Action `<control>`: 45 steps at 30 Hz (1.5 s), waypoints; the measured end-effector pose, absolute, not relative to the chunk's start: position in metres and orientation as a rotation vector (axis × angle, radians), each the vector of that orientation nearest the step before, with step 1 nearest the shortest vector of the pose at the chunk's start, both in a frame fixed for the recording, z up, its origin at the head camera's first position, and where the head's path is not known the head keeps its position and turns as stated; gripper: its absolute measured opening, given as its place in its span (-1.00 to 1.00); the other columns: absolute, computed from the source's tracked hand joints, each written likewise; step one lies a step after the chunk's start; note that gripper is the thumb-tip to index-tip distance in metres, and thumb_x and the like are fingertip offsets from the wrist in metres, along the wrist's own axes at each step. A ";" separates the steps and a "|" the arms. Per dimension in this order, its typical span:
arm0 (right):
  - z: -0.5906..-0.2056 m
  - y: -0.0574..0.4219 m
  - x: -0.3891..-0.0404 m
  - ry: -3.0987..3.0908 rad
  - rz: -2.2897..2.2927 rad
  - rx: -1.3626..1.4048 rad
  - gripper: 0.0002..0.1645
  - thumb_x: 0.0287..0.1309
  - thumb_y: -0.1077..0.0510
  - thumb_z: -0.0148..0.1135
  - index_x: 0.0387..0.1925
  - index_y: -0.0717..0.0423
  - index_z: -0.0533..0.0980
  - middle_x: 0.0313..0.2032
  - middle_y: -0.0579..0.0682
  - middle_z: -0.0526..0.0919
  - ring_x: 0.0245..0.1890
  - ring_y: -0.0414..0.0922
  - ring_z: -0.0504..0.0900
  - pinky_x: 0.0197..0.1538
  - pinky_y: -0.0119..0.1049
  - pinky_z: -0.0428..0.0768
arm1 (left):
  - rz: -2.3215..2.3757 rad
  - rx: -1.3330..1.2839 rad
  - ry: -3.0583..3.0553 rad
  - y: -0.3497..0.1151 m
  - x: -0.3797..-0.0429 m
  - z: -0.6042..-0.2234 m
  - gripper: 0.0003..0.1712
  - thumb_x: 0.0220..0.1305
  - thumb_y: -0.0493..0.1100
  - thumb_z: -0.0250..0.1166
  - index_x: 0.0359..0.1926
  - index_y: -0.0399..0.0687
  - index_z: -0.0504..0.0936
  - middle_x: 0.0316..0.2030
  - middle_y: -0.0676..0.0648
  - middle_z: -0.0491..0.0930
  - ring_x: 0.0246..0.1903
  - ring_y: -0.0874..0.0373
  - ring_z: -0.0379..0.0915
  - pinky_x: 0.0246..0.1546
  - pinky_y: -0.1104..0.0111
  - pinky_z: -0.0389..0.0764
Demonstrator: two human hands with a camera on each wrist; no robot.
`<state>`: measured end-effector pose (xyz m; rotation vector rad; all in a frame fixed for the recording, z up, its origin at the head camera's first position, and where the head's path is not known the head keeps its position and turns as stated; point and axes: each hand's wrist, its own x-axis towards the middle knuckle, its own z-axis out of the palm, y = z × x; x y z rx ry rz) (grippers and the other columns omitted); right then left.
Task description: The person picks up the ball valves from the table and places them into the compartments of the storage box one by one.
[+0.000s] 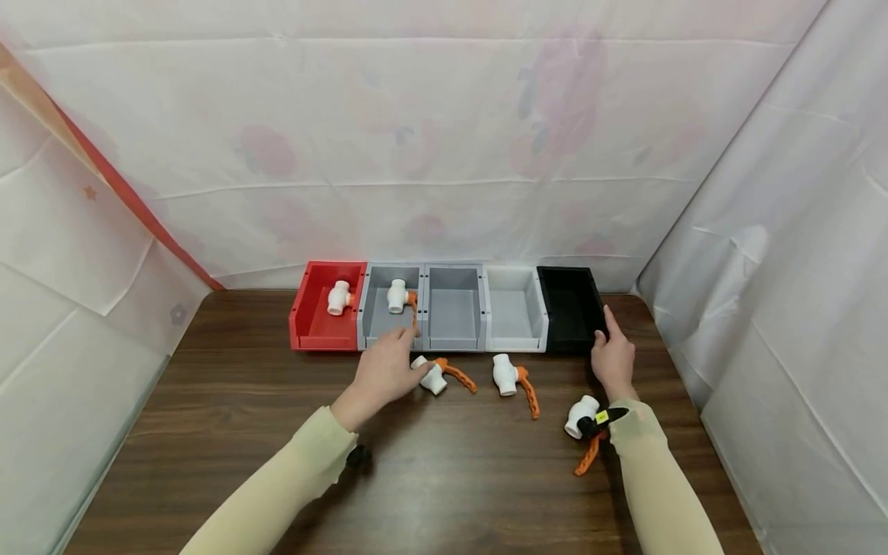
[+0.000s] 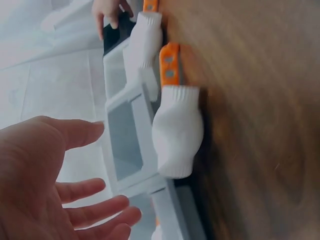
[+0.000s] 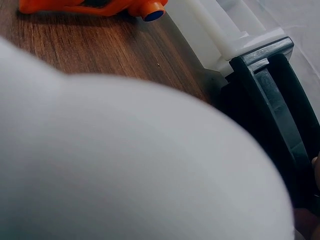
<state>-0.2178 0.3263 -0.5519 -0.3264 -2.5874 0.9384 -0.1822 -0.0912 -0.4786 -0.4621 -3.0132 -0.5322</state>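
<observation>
My left hand point(image 1: 388, 366) is over the front of the bins with its fingers spread and nothing in its grasp; its thumb overlaps a white ball valve point(image 1: 433, 379) with an orange handle. In the left wrist view that valve point(image 2: 177, 130) lies just beyond the parted fingers. My right hand point(image 1: 613, 361) holds the right side wall of the black bin point(image 1: 570, 308), thumb and forefinger on either side of its edge. Under the right wrist lies another ball valve point(image 1: 581, 417), whose white body point(image 3: 150, 160) blurs across the right wrist view. A third valve point(image 1: 506, 375) lies between them.
In a row left of the black bin stand a red bin point(image 1: 315, 331), two grey bins point(image 1: 375, 316) and a white bin point(image 1: 515, 316). One valve point(image 1: 338, 298) lies in the red bin, another point(image 1: 398, 296) in the left grey one. A curtain point(image 1: 444, 154) hangs behind the table.
</observation>
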 end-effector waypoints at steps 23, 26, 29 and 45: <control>-0.549 0.325 -0.215 -2.603 0.941 -0.346 -0.32 0.46 0.27 0.01 0.53 -0.08 0.18 0.11 0.42 0.54 -0.07 0.43 0.53 0.10 0.27 0.43 | -0.306 -0.442 -2.825 -0.066 -0.143 -0.536 -0.15 -0.04 0.32 0.50 0.11 -0.19 0.58 -0.05 -0.27 0.53 -0.01 -0.27 0.42 0.22 -0.17 0.30; -0.550 0.325 -0.216 -2.613 0.946 -0.350 -0.32 0.46 0.26 0.00 0.53 -0.10 0.16 0.12 0.41 0.54 -0.07 0.41 0.54 0.11 0.26 0.43 | -0.316 -0.410 -2.828 -0.064 -0.144 -0.539 -0.18 -0.01 0.28 0.50 0.12 -0.17 0.57 -0.06 -0.27 0.53 -0.02 -0.26 0.43 0.20 -0.15 0.33; -0.551 0.325 -0.216 -2.618 0.949 -0.347 -0.31 0.47 0.26 -0.01 0.54 -0.11 0.15 0.12 0.41 0.54 -0.11 0.41 0.55 0.10 0.26 0.43 | -0.316 -0.403 -2.806 -0.063 -0.145 -0.541 -0.24 0.00 0.23 0.51 0.10 -0.17 0.57 -0.09 -0.26 0.53 -0.05 -0.26 0.44 0.17 -0.13 0.36; -0.549 0.324 -0.216 -2.619 0.947 -0.354 -0.32 0.47 0.26 -0.01 0.54 -0.10 0.16 0.16 0.40 0.50 -0.01 0.42 0.52 0.12 0.26 0.42 | -0.385 -0.424 -2.776 -0.066 -0.150 -0.547 -0.33 0.00 0.14 0.50 0.05 -0.15 0.60 -0.16 -0.20 0.53 -0.29 -0.10 0.48 -0.32 0.06 0.60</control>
